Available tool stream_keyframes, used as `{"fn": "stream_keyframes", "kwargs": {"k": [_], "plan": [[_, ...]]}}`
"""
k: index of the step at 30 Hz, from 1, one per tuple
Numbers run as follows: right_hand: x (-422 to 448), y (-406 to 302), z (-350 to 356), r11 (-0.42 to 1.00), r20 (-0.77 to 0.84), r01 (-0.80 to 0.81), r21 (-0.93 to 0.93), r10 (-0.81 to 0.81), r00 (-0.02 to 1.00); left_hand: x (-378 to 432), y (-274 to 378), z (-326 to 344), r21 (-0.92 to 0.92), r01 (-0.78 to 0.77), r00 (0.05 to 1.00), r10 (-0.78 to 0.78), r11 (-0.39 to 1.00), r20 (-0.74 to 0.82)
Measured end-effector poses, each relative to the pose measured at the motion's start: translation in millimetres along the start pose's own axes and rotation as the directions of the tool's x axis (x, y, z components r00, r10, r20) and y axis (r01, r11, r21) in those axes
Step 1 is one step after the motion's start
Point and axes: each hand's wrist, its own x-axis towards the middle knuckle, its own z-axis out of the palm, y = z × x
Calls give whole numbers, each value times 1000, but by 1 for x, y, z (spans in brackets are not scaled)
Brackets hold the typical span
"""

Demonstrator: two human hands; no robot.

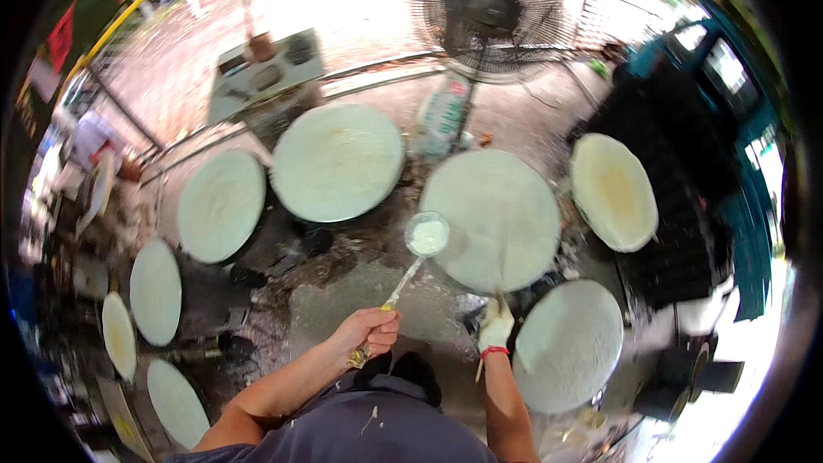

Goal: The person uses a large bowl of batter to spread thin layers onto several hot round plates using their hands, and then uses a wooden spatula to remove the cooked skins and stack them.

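Observation:
My left hand (pixel 368 334), bare, is closed around the handle of a metal ladle (pixel 427 236). Pale batter fills the ladle's bowl, which overlaps the left edge of a large round griddle (pixel 476 206) coated with a pale layer. My right hand (pixel 496 325) wears a white glove, with a red band at the wrist. It grips a thin wooden stick (pixel 503 251) that reaches over that same griddle; its far end is blurred. Right of the gloved hand lies another round griddle (pixel 569 347) with a pale, rough coating.
More coated round griddles (pixel 337 161) curve away to the left. A pale oval sheet (pixel 614 193) lies on a dark stack at the right. Beyond stand a printed sack (pixel 443 116), a large fan (pixel 492 9) and a stove (pixel 267 74). A person (pixel 96 138) is at the far left.

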Motion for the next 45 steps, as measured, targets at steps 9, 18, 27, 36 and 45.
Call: {"fn": "stream_keyframes", "kwargs": {"k": [9, 18, 27, 36, 45], "plan": [[-18, -15, 210, 925, 403, -220, -309, 337, 851, -117, 79, -91, -341, -346, 914, 396, 874, 88], [-3, 29, 580, 542, 755, 645, -539, -28, 655, -243, 164, -201, -203, -804, 581, 667, 558, -466], [-21, 41, 678, 206, 652, 628, -750, 74, 755, -316, 173, -240, -195, -959, 284, 732, 207, -619], [-36, -31, 637, 976, 618, 120, -180, 17, 786, -316, 190, -242, -219, -960, 273, 740, 173, -614], [161, -33, 395, 907, -9, 193, -375, -212, 977, -253, 250, -214, -187, -852, 517, 729, 490, -449]]}}
